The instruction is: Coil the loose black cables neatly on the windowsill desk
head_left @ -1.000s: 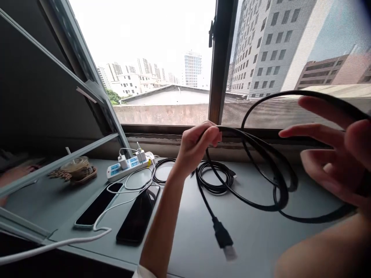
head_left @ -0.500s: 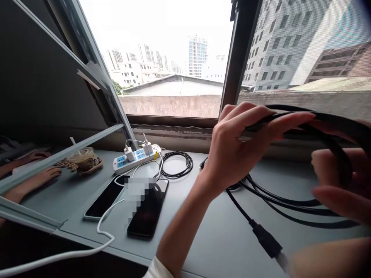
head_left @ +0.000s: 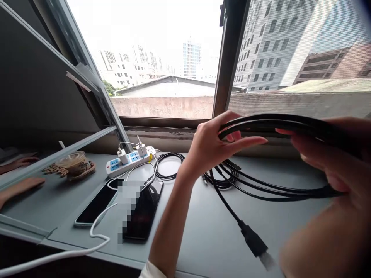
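window (head_left: 226, 69): dark frame, hard straight edges; right pane behind fine mesh
surface (head_left: 203, 247): flat, smooth, pale grey
metal frame (head_left: 97, 83): thin grey bars, slanted, at left
black cable (head_left: 272, 122): smooth, rubbery-looking; thick curved loops raised over the surface between both hands; more strands sag lower, running right
right hand (head_left: 324, 154): closed about the cable bundle, fingers along its underside; edge of view dark, full grip hard to read
left hand (head_left: 213, 141): fingers curled round the loops' left end; thumb stretched straight out just below them
white cable (head_left: 72, 253): smooth, matte, wavy; runs past the phones
phones: two flat rounded slabs; left phone (head_left: 97, 204) black glass with pale rim; right phone (head_left: 145, 216) glossy black, partly under a pixelated patch
power strip (head_left: 130, 161): long white body, blue socket faces; two boxy white adapters (head_left: 123, 156) plugged in
coils: two thin black rings lying on the surface; left coil (head_left: 165, 177) near the strip, right coil (head_left: 222, 185) behind the hanging strand
cup (head_left: 72, 162): clear, round, brownish contents, pale straw; on a small brown tray (head_left: 87, 173)
another person's hand (head_left: 33, 182): far left, flat, blurred
plug (head_left: 255, 241): black ribbed-neck block, blurry pale tip; hangs from a strand below the left hand
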Available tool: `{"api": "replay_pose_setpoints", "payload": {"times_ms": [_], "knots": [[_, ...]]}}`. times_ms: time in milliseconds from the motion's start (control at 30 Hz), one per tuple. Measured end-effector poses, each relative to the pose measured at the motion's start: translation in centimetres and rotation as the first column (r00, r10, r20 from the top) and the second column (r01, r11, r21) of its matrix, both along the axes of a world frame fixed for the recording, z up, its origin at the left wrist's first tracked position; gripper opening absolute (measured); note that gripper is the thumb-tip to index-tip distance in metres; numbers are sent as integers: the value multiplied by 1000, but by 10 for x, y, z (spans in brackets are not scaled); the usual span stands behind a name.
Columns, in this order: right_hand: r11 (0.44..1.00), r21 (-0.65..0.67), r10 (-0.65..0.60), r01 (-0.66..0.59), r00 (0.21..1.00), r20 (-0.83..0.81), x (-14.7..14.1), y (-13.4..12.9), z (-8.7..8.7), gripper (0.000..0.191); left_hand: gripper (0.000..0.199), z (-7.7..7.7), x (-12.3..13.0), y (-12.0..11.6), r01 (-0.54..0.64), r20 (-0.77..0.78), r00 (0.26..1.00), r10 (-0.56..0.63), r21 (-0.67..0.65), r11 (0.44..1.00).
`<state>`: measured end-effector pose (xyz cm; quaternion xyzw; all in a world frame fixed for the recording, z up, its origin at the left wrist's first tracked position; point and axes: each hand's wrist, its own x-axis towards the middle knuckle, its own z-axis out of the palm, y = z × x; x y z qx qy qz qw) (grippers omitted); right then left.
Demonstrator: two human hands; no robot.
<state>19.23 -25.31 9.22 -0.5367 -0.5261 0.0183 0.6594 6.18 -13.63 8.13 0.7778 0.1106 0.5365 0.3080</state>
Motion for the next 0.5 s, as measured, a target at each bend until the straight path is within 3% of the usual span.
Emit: {"api": "replay_pose_setpoints", "payload": {"times_ms": [100,200,267,400,500], "knots": [[998,48,-39,38,999,23,-4,11,2,10,45,-5,5,7,1,159,987,24,-160,987],[998,46,31,-32,999,14,-9,24,3,7,52,-3,6,6,71,367,929,48,-304,950],[994,32,103,-104,995,8,-13,28,3,16,55,1,4,3,96,426,901,86,-388,917],[934,4,357,-358,932,-69,-14,23,1,30,56,2,3,6,92,361,928,88,-453,887],[913,-33,397,-407,904,-160,-4,18,1,27,51,-7,9,18,80,135,991,-16,-488,869]]}}
